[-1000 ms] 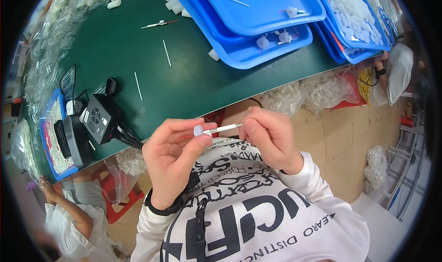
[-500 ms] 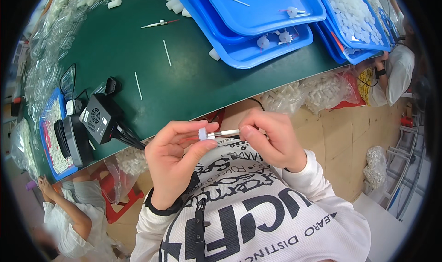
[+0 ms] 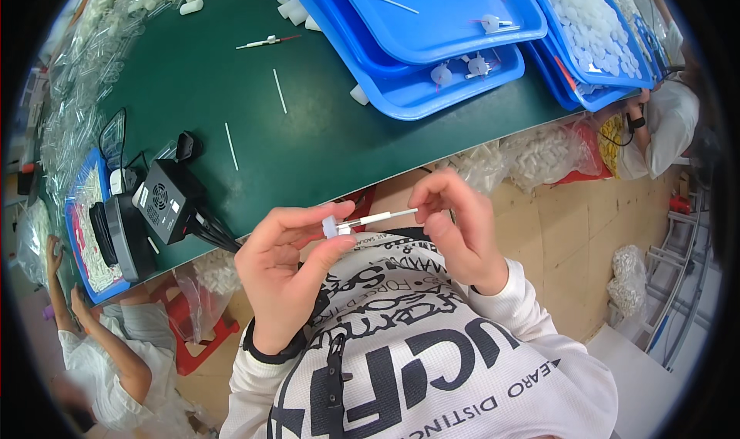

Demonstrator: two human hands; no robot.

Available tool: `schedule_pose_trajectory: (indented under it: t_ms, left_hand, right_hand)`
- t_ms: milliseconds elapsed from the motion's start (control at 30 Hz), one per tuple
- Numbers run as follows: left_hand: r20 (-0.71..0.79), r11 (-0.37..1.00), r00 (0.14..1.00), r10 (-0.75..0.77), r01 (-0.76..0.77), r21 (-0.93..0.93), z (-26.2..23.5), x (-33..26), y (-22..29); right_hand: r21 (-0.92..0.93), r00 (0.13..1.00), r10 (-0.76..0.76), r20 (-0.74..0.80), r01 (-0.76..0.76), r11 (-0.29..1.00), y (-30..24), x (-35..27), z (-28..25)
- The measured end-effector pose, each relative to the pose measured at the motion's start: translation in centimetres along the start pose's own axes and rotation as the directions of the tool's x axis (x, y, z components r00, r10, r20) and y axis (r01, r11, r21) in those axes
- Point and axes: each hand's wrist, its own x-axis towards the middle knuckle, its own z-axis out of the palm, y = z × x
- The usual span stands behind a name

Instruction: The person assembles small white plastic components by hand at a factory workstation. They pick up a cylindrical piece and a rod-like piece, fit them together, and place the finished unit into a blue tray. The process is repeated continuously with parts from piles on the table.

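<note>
Seemingly mid-fitting, the left hand [image 3: 281, 255] pinches a white cap [image 3: 330, 226], its thin stick [image 3: 378, 218] pointing right toward the loosely spread right hand [image 3: 464, 235], whose next grip calls for care.

Uppermost blue tray [image 3: 443, 26] partly beyond top edge
</note>
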Motion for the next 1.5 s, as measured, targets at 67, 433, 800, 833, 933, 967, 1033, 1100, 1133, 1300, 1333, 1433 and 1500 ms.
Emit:
schedule_pose_trajectory:
  t_ms: [67, 433, 800, 833, 933, 967, 1033, 1100, 1133, 1300, 1333, 1433, 1500]
  left_hand:
    - [0.000, 1.000, 1.000, -0.017, 0.017, -0.022, 0.0, -0.1, -0.1]
    - [0.020, 0.983, 0.986, 0.167, -0.168, 0.078, -0.3, -0.4, -0.8]
    - [0.070, 0.982, 0.988, 0.137, -0.145, 0.124, -0.7, -0.1, -2.0]
    - [0.073, 0.982, 0.988, 0.136, -0.144, 0.118, -0.7, -0.1, -2.0]
    - [0.058, 0.986, 0.992, 0.116, -0.122, 0.112, -0.6, 0.0, -1.9]
    - [0.057, 0.986, 0.991, 0.119, -0.125, 0.111, -0.6, 0.0, -1.9]
    - [0.058, 0.985, 0.990, 0.127, -0.133, 0.108, -0.7, 0.1, -1.9]
    - [0.054, 0.993, 0.995, 0.082, -0.087, 0.085, -0.7, 0.2, -1.7]
    - [0.053, 0.995, 0.997, 0.061, -0.065, 0.073, -0.7, 0.3, -1.6]
    - [0.032, 1.000, 0.999, 0.012, -0.013, 0.019, -0.2, 0.5, -1.1]
    - [0.038, 1.000, 0.999, 0.021, -0.021, 0.007, -0.1, 0.5, -1.2]
    - [0.047, 0.996, 0.996, 0.072, -0.074, 0.039, 0.1, 0.3, -1.8]
    - [0.041, 0.996, 0.996, 0.080, -0.081, 0.032, 0.3, 0.5, -1.7]
  right_hand:
    - [-0.075, 0.996, -0.086, 0.023, 0.088, 0.993, 0.1, 0.0, 0.0]
    - [0.029, 0.975, 0.043, 0.220, -0.050, 0.998, 0.8, -0.9, 0.2]
    - [0.162, 0.959, 0.187, 0.215, -0.224, 0.961, 1.6, -1.0, 1.0]
    - [0.161, 0.956, 0.193, 0.221, -0.231, 0.960, 1.6, -1.0, 1.1]
    - [0.117, 0.963, 0.176, 0.202, -0.202, 0.972, 1.5, -0.8, 1.2]
    - [0.118, 0.967, 0.178, 0.185, -0.201, 0.972, 1.5, -0.8, 1.4]
    - [0.119, 0.973, 0.178, 0.150, -0.197, 0.973, 1.6, -0.7, 1.7]
    - [0.021, 0.984, 0.124, 0.128, -0.128, 0.992, 1.6, -0.4, 1.5]
    - [-0.029, 0.989, 0.094, 0.118, -0.091, 0.995, 1.5, -0.2, 1.3]
    - [-0.071, 0.990, 0.016, 0.138, -0.006, 0.997, 1.0, 0.1, 0.6]
    - [-0.088, 0.989, -0.026, 0.146, 0.039, 0.995, 1.1, 0.1, 0.6]
    - [0.079, 0.967, 0.164, 0.196, -0.182, 0.980, 0.8, 0.1, 0.2]
    - [0.070, 0.957, 0.164, 0.238, -0.185, 0.980, 1.2, 0.3, 0.1]
